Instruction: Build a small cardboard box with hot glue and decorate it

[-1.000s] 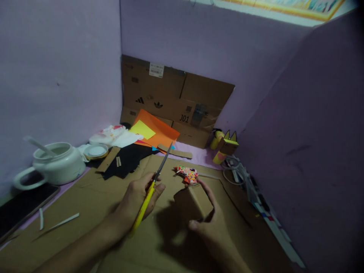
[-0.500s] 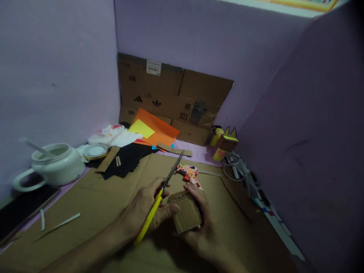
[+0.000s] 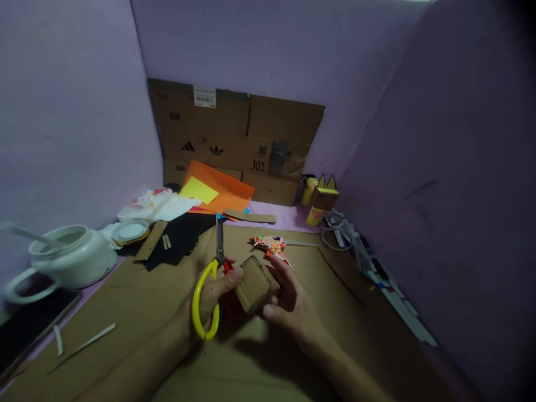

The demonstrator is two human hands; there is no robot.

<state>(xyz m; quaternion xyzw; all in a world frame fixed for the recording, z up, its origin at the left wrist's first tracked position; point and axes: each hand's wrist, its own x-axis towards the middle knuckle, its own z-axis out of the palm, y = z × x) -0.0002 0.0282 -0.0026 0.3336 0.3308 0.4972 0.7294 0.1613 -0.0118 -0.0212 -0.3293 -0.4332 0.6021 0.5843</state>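
My left hand (image 3: 215, 293) is closed, with yellow-handled scissors (image 3: 196, 307) hanging from it, blades pointing up and away. Its thumb also presses on a small cardboard box (image 3: 253, 285), whose taped or glued edges look rough. Something red shows behind the thumb, perhaps part of the scissors' handle. At the box's right side is my right hand (image 3: 291, 301), fingers and thumb apart around a corner; whether they touch it is hard to tell. Just beyond lies a gun-shaped tool with a colourful pattern (image 3: 270, 243), probably a glue gun.
A cardboard sheet (image 3: 159, 312) covers the work surface. On the left are a white pot (image 3: 77, 259), a dark phone (image 3: 39, 318) and paper strips (image 3: 94, 339). Orange paper (image 3: 234, 192) and black sheets (image 3: 180, 240) lie behind. A cardboard figure with ears (image 3: 324, 200) stands at back right.
The box has turned and shifted left. The scissors have swung upright, their loops now facing me. My right hand's grip on the box has loosened, and the view has shifted right.
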